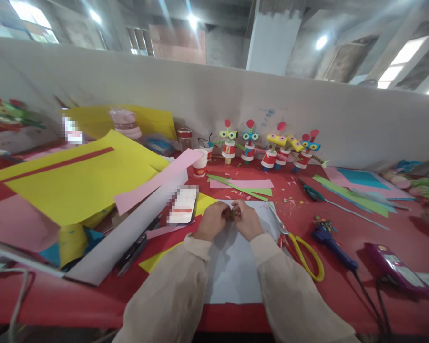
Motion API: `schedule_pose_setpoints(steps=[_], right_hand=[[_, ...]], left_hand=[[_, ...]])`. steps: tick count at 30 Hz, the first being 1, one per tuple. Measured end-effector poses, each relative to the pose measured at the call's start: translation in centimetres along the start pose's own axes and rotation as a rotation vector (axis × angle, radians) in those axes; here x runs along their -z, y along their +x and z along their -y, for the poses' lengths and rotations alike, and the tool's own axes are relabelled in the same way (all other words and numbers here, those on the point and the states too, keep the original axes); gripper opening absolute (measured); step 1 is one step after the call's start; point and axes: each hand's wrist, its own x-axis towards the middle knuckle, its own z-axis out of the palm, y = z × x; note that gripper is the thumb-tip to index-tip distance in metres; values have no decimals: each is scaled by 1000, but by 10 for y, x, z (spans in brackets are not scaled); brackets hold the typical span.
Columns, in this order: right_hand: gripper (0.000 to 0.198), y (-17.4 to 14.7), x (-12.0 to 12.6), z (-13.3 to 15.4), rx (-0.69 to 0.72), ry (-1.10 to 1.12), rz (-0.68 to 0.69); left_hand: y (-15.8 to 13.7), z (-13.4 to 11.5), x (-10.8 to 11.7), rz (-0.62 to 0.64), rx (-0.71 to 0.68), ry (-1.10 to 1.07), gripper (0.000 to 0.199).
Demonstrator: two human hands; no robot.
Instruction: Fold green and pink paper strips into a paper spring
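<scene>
My left hand (212,220) and my right hand (247,219) meet over a white sheet of paper (236,271), fingertips curled together. Between them is a small greenish piece, mostly covered by the fingers, so its kind does not show. Both hands are closed around it. Right of my right hand lie scissors (309,264) with yellow handles, blades pointing away. A phone (184,205) with a lit screen rests left of my left hand. Just beyond the hands are green paper strips (243,186) and a pink paper strip (259,183).
Paper-cup figures (229,148) stand along the back wall beside a stack of paper cups (200,164). Yellow sheets (82,181) and a white roll (128,228) crowd the left. On the right lie a blue glue gun (334,250), its cord, green-handled pliers (310,190) and a purple device (396,271).
</scene>
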Motion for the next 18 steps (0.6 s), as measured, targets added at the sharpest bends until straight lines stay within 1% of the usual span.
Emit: schedule_pose_setpoints(steps=[5,12,18], right_hand=[[44,-1,2,3,-12,26,11],[44,-1,6,0,-46,94,18],[55,-2,5,-2,-39,169,38]], left_hand=[[-2,-2,0,-18,19,4,24],[-3,-1,2,26,-22,-47,26],[-4,-3,2,7,-13,-1,28]])
